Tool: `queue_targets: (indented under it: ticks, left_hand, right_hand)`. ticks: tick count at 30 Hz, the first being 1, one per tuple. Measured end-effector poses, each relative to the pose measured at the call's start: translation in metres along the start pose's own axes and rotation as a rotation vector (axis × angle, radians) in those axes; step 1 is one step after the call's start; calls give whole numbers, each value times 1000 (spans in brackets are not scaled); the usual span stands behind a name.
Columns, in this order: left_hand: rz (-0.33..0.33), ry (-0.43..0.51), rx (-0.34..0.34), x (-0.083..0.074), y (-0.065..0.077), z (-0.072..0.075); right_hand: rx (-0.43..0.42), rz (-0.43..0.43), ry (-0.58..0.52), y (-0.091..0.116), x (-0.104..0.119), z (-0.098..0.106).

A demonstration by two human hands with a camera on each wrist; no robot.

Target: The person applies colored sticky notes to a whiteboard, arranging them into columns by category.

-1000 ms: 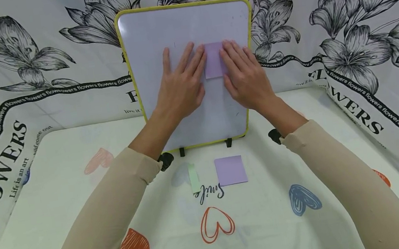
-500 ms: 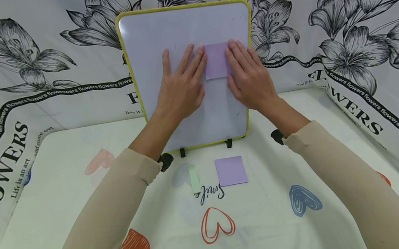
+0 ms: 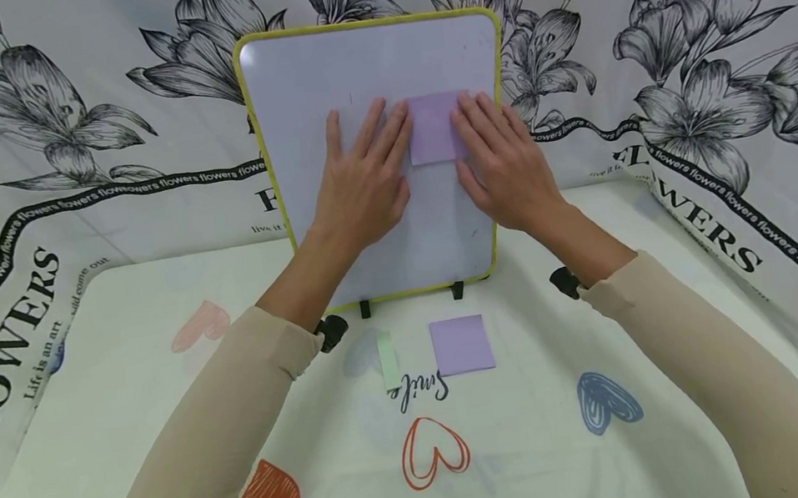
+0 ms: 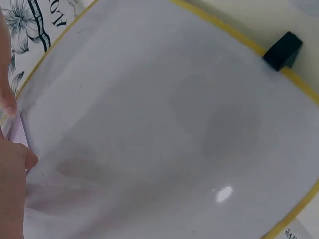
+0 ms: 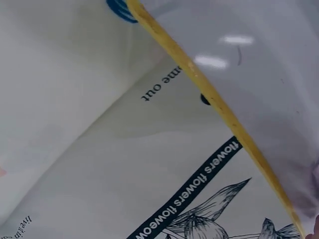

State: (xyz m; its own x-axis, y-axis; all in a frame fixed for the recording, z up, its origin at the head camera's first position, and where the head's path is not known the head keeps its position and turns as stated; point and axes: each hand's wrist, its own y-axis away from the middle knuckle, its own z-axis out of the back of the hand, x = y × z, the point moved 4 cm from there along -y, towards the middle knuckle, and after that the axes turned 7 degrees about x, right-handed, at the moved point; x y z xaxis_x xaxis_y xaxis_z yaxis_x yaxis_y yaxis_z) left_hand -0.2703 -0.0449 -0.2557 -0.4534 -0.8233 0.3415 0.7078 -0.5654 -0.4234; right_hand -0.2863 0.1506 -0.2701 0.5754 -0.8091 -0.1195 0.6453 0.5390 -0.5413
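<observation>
A purple sticky note [image 3: 432,131] lies flat on a whiteboard [image 3: 374,59] with a yellow rim, right of the board's middle. My left hand [image 3: 362,182] rests on the board with spread, straight fingers, its fingertips at the note's left edge. Extended fingers of my right hand [image 3: 503,159] lie over the note's right edge and hide part of it. In the left wrist view a sliver of the purple note [image 4: 18,134] shows beside the left hand [image 4: 12,184]. Only a bit of the right hand [image 5: 314,234] enters the right wrist view.
Two black feet, one of them the left foot [image 3: 365,309], support the upright board. On the heart-printed tablecloth [image 3: 531,450] before it lie a purple sticky-note pad [image 3: 462,345] and a narrow green strip [image 3: 388,360]. A flower-printed cloth [image 3: 79,64] hangs behind.
My right hand has slid to the right across the purple note, uncovering more of it. The left hand keeps its place. The whole head view has shifted slightly.
</observation>
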Motion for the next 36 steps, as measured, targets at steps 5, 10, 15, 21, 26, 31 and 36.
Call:
queue_targets:
  ticks: [5,10,15,21,26,31,36]
  left_hand:
    - [-53,4,-11,-4,22,-4]
    - [-133,26,-7,-12,49,-9]
    - [-214,95,34,-25,79,-18]
    - [-290,206,138,-41,112,-28]
    - [-354,219,210,-54,128,-32]
    - [-409,247,310,-67,142,-40]
    - [-433,289,427,-78,150,-51]
  right_hand:
    - [22,52,-29,22,6,8]
    - [63,139,-63,55,17,6]
    - [204,147,-115,90,29,0]
    - [379,98,-306,124,42,-7]
    - [494,112,-419,140,55,-15]
    - [574,130,-484,153,66,-27]
    - [590,165,-525,163,74,-33]
